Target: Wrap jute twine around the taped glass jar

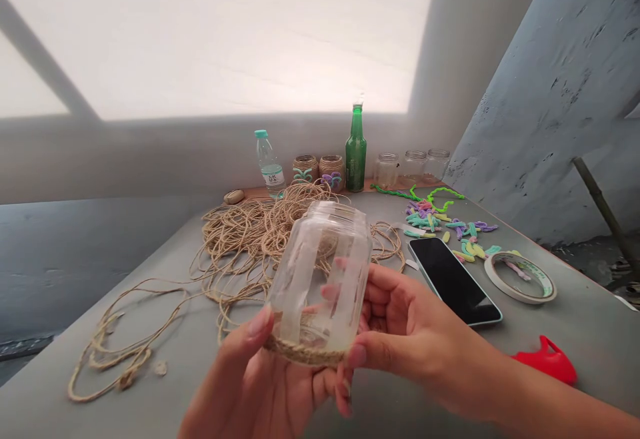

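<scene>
Here, a tape-striped glass jar (320, 272), jute twine (303, 352) round its base, clasped between curled left hand (255, 379) and right hand (410, 332).

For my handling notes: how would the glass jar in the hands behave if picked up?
The glass jar looks smooth, so probably slippery, though the twine round its base may help grip. It is likely fragile and apt to roll.

This looks like a simple home craft corner rather than a proper workshop: a grey desk (590, 332) is pushed into the angle of two bare walls, the right wall (560, 106) scuffed with dark marks. Loose jute twine (240, 239) sprawls across the desk, with coloured pipe cleaner pieces (440, 222), a roll of tape (520, 278) and a phone (453, 279) nearby, while glass jars (413, 167) line its far edge.
</scene>
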Motion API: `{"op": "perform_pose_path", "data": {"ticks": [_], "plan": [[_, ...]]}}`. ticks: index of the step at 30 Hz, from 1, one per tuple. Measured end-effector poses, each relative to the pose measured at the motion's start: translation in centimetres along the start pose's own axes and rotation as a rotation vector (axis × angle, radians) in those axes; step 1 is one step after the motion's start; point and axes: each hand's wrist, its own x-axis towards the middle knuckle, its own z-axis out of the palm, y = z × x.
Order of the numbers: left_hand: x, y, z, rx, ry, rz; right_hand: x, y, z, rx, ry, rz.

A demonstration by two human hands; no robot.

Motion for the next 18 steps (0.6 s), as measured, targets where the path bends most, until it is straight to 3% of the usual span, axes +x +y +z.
{"op": "perform_pose_path", "data": {"ticks": [5,11,15,18], "plan": [[0.30,-0.04,0.07,0.156,0.065,0.008,-0.23,0.03,-0.05,0.008,0.065,-0.062],[0.67,-0.10,0.37,0.308,0.323,0.207,-0.30,-0.12,-0.68,-0.022,0.160,-0.085],[0.52,0.01,0.81,0.452,0.483,0.168,-0.23,0.27,-0.70,-0.052,0.199,-0.069],[0.48,0.06,1.04,0.354,0.517,0.125,-0.27,0.63,-0.72,-0.095,0.219,-0.078]]}}
